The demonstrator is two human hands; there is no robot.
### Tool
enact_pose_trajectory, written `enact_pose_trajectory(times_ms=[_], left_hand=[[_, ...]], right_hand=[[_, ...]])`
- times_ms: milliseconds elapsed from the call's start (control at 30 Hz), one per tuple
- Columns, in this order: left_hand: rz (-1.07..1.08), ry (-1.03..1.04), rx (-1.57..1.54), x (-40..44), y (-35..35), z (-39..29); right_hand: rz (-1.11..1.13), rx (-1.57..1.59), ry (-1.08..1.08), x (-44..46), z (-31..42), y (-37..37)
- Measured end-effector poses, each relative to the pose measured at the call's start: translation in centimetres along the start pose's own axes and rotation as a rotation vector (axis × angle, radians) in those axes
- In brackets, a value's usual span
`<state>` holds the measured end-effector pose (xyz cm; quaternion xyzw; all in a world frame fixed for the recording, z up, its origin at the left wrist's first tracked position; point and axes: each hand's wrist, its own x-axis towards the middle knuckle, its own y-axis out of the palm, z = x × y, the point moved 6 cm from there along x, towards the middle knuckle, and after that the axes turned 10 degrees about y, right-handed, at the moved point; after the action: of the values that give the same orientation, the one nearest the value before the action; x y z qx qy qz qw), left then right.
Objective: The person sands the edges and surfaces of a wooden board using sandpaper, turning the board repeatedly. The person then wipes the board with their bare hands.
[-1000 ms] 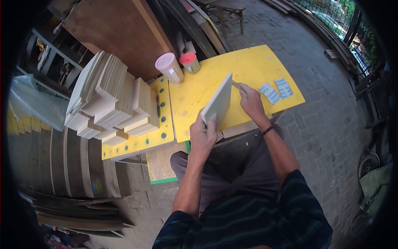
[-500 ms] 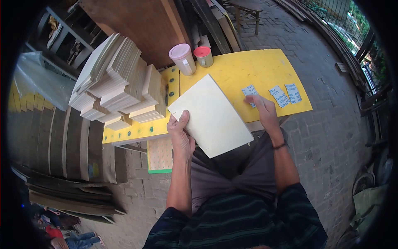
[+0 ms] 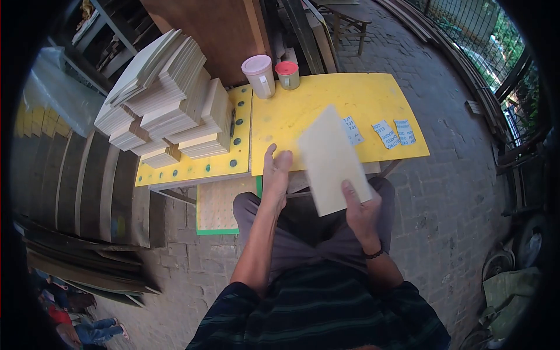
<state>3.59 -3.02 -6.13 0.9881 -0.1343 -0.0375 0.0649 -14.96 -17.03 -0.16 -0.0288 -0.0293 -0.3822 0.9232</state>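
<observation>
My right hand [image 3: 363, 213] grips a thin pale wooden board [image 3: 335, 169] near its lower right corner, thumb on the face. The board is tilted above my lap and the table's front edge, slightly blurred. My left hand [image 3: 277, 172] is just left of the board, apart from it, with the fingers loosely spread and nothing in them. Beyond the board lies a piece of sandpaper [image 3: 352, 130], printed back up and partly covered by the board. Two more sandpaper pieces, one [image 3: 385, 135] beside the other [image 3: 404, 132], lie to its right.
Tall stacks of similar pale boards [image 3: 175, 111] stand on the left of the yellow table [image 3: 303, 125]. A lidded pink cup [image 3: 258, 76] and a red-lidded mug [image 3: 287, 76] are at the back. A stool [image 3: 347, 26] stands beyond. Other people [image 3: 96, 332] are at lower left.
The board has passed from my left hand to my right hand and shifted rightward, turned more upright. My left hand has let go. My right hand has come down from above the sandpaper.
</observation>
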Motion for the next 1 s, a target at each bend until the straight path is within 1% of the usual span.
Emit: enact_pose_trajectory(times_ms=[33, 67, 133, 167, 200, 267, 300, 333, 400, 467, 500, 533, 567, 600, 633, 667, 700, 733, 767, 800, 833, 867, 900, 933, 967, 1000], left_hand=[[0.062, -0.072, 0.001, 0.2, -0.6, 0.4], [0.054, -0.071, -0.004, 0.2, -1.1, -0.2], [0.004, -0.026, -0.396, 0.6, -1.4, -1.8], [-0.009, -0.028, -0.445, 0.7, -1.0, -2.9], [-0.014, -0.022, -0.449, 0.9, -0.3, -4.0], [0.132, 0.016, -0.928, 1.0, 2.1, -6.2], [0.363, 0.066, -1.033, 1.3, 2.0, -6.1], [0.363, 0.065, -1.029, 1.7, 1.6, -4.7], [0.103, -0.032, -0.798, 1.8, 1.4, -4.4], [0.073, -0.050, -0.819, 1.3, 1.1, -4.7], [0.090, -0.029, -0.732, 1.4, 0.9, -4.4], [0.109, -0.006, -0.646, 1.5, 0.9, -4.2], [0.091, 0.024, -0.515, 1.4, 1.0, -4.1], [0.021, 0.079, -0.261, 1.2, 0.9, -4.1], [0.078, 0.257, -0.035, 1.0, 0.7, -4.9], [0.138, 0.430, 0.192, 0.7, 0.6, -5.4], [0.143, 0.422, 0.191, 0.5, -0.1, -4.8], [0.196, 0.369, 0.237, 0.4, -0.8, -3.9], [0.254, 0.318, 0.284, 0.2, -1.0, -3.1], [0.269, 0.314, 0.284, -0.1, -1.0, -2.6], [0.232, 0.314, 0.233, -0.4, -1.2, -2.2], [0.191, 0.311, 0.182, -0.7, -1.4, -1.6], [0.148, 0.254, 0.140, -0.6, -1.4, -0.3], [0.151, 0.242, 0.137, -0.8, -1.3, 0.5], [0.113, 0.187, 0.066, -1.0, -1.3, 1.0], [0.073, 0.135, -0.003, -1.0, -1.3, 1.4]], right_hand=[[-0.103, -0.096, -0.077, 0.2, 0.6, -0.9], [-0.094, -0.099, -0.080, 0.5, 0.7, -0.9], [-0.315, -0.304, -0.331, 0.5, 2.2, -1.7], [-0.337, -0.494, -0.463, 0.2, 1.9, -0.8], [-0.332, -0.492, -0.470, -0.1, 1.7, -0.2], [0.059, -0.835, -0.703, -2.3, 1.3, 4.8], [0.144, -0.752, -0.683, -3.1, 0.0, 6.5], [0.227, -0.668, -0.657, -3.8, -1.3, 7.7], [0.209, -0.691, -0.691, -3.0, -0.7, 7.4], [0.177, -0.759, -0.776, -2.6, 1.3, 6.7], [0.179, -0.699, -0.789, -2.2, 2.4, 6.3], [0.179, -0.705, -0.788, -2.4, 2.5, 6.3], [0.139, -0.491, -0.620, -1.8, 2.4, 5.6], [0.099, -0.275, -0.452, -1.3, 2.3, 4.9], [0.100, -0.195, -0.157, -1.0, 1.5, 3.9], [0.098, -0.198, -0.153, -0.7, 1.7, 3.5], [-0.018, -0.107, -0.123, 0.1, 1.9, 2.4], [-0.137, -0.016, -0.096, 0.8, 2.0, 1.1], [-0.149, -0.018, -0.092, 1.4, 2.4, 0.3], [-0.050, 0.073, -0.041, 2.0, 2.5, -0.1], [0.050, 0.164, 0.010, 2.3, 2.7, -0.2], [0.038, 0.159, 0.017, 2.4, 3.1, -0.3], [0.138, 0.237, 0.055, 2.3, 3.4, 0.6], [0.241, 0.315, 0.093, 1.9, 3.7, 1.5], [0.239, 0.309, 0.100, 1.3, 4.2, 2.0], [0.285, 0.377, 0.126, 0.7, 4.6, 2.9]])
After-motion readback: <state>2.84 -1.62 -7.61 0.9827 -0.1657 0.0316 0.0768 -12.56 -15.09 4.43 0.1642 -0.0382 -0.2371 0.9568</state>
